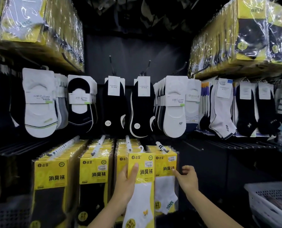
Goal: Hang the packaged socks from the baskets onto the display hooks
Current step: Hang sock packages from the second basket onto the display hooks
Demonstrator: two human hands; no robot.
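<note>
Left hand [128,183] is gripping sock pack [141,171] below hook [160,146]; right hand [188,178] touching hung packs [165,163], fingers [175,172] relaxed (loop [141,148] needs threading next).

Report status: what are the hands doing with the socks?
Left hand grips white-sock pack, hanger not yet on hook. Right hand at hung pack edge, grip unclear. Hook tip free.

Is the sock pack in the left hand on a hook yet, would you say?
Off. The left hand grips the pack, and its white hanger sits free between two hooks, on neither.
</note>
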